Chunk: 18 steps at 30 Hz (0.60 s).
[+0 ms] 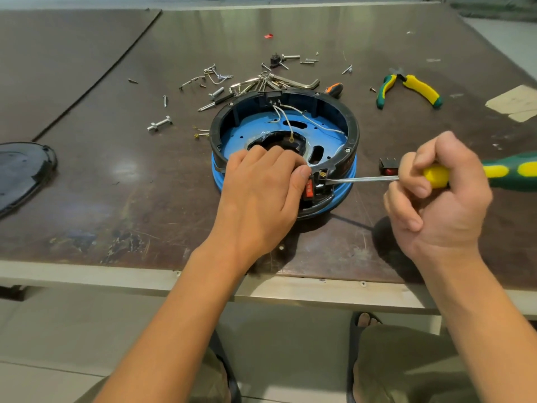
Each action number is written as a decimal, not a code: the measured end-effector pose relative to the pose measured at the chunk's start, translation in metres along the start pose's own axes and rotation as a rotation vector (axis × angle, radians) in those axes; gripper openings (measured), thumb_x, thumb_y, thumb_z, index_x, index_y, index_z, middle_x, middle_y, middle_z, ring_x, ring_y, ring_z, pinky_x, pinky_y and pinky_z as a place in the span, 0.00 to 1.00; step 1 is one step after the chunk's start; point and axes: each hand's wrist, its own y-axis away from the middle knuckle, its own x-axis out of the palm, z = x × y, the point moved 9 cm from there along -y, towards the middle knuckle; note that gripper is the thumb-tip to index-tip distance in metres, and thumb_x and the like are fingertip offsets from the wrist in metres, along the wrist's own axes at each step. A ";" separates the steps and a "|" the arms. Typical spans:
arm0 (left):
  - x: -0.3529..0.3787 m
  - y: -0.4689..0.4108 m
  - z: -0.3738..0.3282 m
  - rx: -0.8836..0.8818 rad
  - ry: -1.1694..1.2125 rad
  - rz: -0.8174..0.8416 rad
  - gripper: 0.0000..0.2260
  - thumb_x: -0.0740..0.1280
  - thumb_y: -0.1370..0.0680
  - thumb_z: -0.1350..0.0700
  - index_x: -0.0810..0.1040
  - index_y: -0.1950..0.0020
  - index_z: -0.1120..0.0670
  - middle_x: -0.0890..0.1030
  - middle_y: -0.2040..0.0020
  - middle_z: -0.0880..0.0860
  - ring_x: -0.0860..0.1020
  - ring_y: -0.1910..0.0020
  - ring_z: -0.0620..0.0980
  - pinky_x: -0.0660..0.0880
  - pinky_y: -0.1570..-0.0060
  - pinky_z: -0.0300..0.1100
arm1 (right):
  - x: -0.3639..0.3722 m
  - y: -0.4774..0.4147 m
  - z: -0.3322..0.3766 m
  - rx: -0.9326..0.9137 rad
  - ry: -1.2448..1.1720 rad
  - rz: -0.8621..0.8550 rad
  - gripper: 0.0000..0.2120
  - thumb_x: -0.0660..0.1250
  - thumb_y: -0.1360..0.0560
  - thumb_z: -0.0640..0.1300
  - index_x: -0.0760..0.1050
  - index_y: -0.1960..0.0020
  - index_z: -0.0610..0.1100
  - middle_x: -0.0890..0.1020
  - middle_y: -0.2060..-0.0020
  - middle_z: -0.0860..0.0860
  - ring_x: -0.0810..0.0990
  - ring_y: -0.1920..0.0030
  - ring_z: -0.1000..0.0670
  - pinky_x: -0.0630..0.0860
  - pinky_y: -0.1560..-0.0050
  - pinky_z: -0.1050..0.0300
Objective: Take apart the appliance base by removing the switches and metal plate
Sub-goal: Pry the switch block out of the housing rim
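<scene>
- Blue-and-black appliance base (353, 132) is sitting open side up on the brown table (116, 184), towards the person's edge, so the inside is facing up for access.
- Red switch (309, 189) is sitting in a slot in the near rim. It is looking partly pushed out, so freeing it is probably the step in hand.
- Left hand (261, 181) is gripping that near rim, with fingers curling over into the cavity and the thumb pressing right by the switch. It is likely bracing the base against the prying load.
- Right hand (436, 199) is clenching the screwdriver (363, 178) handle in a fist. The shaft is running roughly level from the right and the tip is digging in at the rim just beside the switch, presumably levering a retaining clip.
- Blue plate (241, 135) is lying on the base floor, not yet out. White wires (286, 120) are trailing over it from a black block at the far rim.
- Second switch (389, 165), black with red, is lying on the table just beside the right hand, apart from the base. It is looking already pulled.
- Loose screws and hex keys (261, 81) are lying scattered behind the base, with pliers (409, 88) off to the right and a black cover (23, 173) lying well apart at the left.
</scene>
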 end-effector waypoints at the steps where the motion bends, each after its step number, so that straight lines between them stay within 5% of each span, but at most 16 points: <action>1: 0.000 0.000 0.000 0.000 0.015 0.007 0.17 0.53 0.16 0.48 0.80 0.46 0.51 0.80 0.54 0.46 0.74 0.53 0.49 0.65 0.45 0.48 | 0.000 0.000 0.000 -0.018 0.016 -0.003 0.20 0.54 0.16 0.46 0.71 0.65 0.46 0.64 0.76 0.53 0.56 0.83 0.55 0.56 0.81 0.70; 6: -0.001 0.003 0.005 0.028 0.118 0.092 0.17 0.56 0.17 0.48 0.75 0.34 0.54 0.80 0.44 0.49 0.75 0.45 0.49 0.65 0.33 0.47 | -0.007 -0.002 0.001 -0.079 0.033 -0.074 0.18 0.56 0.14 0.48 0.73 0.60 0.45 0.67 0.74 0.52 0.65 0.80 0.57 0.62 0.82 0.67; 9: 0.001 0.006 0.009 0.002 -0.014 0.127 0.19 0.61 0.20 0.46 0.71 0.30 0.50 0.78 0.38 0.47 0.74 0.37 0.48 0.54 0.23 0.50 | -0.011 -0.007 0.002 -0.110 0.057 -0.100 0.20 0.57 0.14 0.49 0.78 0.62 0.50 0.70 0.73 0.53 0.70 0.79 0.56 0.64 0.80 0.66; 18: 0.004 0.000 0.009 -0.001 -0.111 0.097 0.19 0.63 0.21 0.54 0.74 0.29 0.51 0.78 0.38 0.50 0.75 0.38 0.53 0.63 0.35 0.49 | -0.027 -0.013 0.022 -0.208 0.057 -0.138 0.19 0.60 0.16 0.51 0.76 0.64 0.49 0.68 0.73 0.53 0.67 0.80 0.54 0.63 0.79 0.67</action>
